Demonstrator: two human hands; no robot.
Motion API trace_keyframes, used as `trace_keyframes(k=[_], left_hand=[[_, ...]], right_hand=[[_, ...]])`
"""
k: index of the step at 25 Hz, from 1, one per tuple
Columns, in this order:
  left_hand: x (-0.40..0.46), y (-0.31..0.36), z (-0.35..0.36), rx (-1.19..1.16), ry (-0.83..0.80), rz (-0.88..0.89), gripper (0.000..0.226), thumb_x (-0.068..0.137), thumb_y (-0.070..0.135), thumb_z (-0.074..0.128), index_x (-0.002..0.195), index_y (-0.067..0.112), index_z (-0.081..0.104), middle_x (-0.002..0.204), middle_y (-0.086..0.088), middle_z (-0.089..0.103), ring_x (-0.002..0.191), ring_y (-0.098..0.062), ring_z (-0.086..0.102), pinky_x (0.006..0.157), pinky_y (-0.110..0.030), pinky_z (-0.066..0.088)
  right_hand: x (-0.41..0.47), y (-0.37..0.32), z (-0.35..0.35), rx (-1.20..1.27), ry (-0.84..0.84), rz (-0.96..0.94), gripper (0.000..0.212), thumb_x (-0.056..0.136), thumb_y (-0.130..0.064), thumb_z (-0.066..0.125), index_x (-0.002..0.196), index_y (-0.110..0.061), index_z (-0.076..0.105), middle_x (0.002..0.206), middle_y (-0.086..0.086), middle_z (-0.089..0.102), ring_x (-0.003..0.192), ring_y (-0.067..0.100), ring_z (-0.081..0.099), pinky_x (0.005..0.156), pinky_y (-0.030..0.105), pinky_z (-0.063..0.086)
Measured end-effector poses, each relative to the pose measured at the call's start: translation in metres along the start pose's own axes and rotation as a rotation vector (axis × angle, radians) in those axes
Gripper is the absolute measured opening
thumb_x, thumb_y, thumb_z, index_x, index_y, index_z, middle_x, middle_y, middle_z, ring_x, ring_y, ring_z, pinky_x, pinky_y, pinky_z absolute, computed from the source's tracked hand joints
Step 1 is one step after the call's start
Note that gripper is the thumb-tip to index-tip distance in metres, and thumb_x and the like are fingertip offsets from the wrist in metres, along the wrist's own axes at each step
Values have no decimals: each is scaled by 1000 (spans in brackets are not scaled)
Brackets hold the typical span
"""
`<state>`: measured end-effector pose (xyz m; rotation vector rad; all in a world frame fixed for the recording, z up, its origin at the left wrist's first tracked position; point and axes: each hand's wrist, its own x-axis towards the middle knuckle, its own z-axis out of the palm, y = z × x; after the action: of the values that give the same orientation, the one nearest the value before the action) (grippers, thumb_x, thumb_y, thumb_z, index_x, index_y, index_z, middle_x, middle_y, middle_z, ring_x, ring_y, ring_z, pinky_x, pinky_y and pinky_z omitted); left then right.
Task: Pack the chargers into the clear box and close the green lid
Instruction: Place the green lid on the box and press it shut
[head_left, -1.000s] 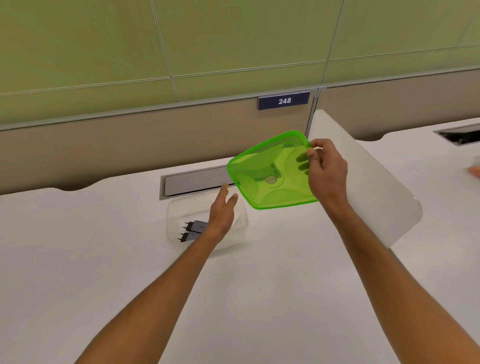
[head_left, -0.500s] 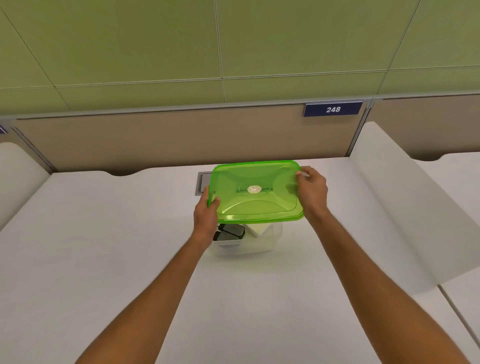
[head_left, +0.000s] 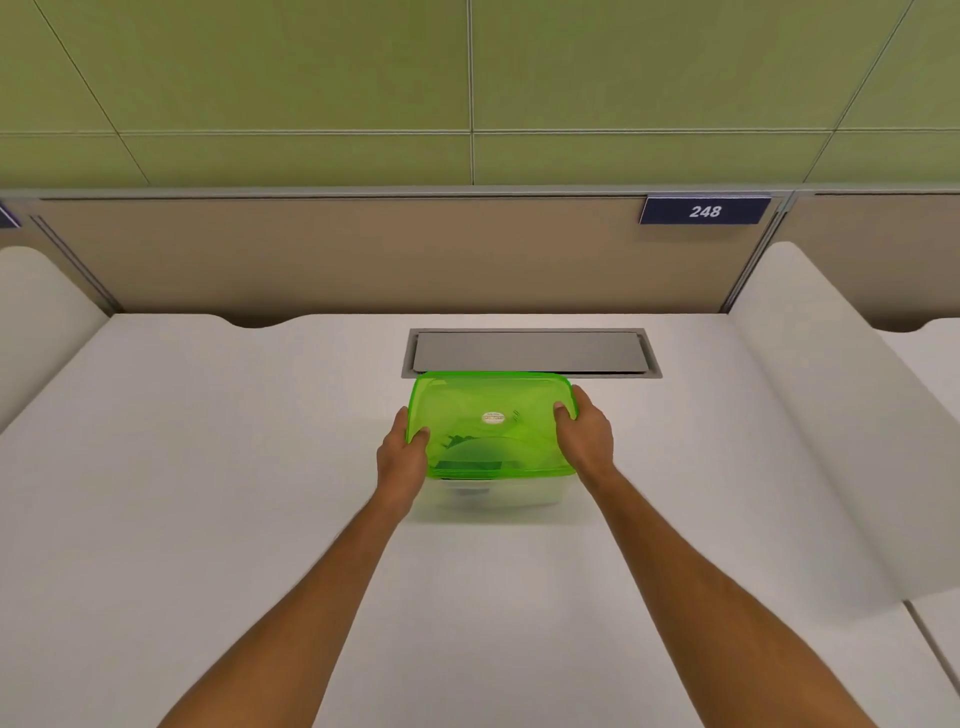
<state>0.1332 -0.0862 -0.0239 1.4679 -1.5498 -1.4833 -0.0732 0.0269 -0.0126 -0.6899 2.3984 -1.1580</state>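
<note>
The translucent green lid lies flat on top of the clear box in the middle of the white desk. My left hand grips the lid's left edge with the thumb on top. At the right edge my right hand holds the lid the same way. Dark charger shapes show dimly through the lid; their details are hidden.
A grey metal cable flap is set into the desk just behind the box. White divider panels rise at the desk's right and left sides. A beige partition with a blue "248" plate closes the back.
The lid, first held tilted in my right hand alone, was taken by both hands and lowered onto the box. The view has centred on the box.
</note>
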Motion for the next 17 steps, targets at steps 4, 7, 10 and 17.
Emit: trace_keyframes(k=[4,7,10,17], left_hand=[[-1,-6,2,20,-3,-8,54,95,19,49,146,19,31,149,-6,41,132,-24,42,103,-26,31],[-2,-11,3,23,-14,-9,55,96,18,49,147,17,29,151,-6,39,135,-23,39,112,-32,30],[-5,-13,5,37,-26,-10,56,97,18,48,148,17,26,151,-7,38,135,-24,39,114,-36,30],[6,-8,0,76,-4,13,48,90,18,58,136,14,47,131,-12,58,116,-28,55,99,-36,44]], right_hand=[[1,9,6,-57,3,0,48,98,-30,44,143,-17,40,122,22,62,114,39,56,95,43,46],[1,11,8,-68,15,-17,48,98,-30,43,144,-17,39,124,20,63,112,39,57,94,43,46],[2,11,9,-59,19,-33,47,99,-29,42,144,-17,39,133,15,59,118,37,55,97,43,45],[13,4,7,-114,-8,52,47,92,-30,43,137,-17,40,120,18,63,107,38,58,87,41,44]])
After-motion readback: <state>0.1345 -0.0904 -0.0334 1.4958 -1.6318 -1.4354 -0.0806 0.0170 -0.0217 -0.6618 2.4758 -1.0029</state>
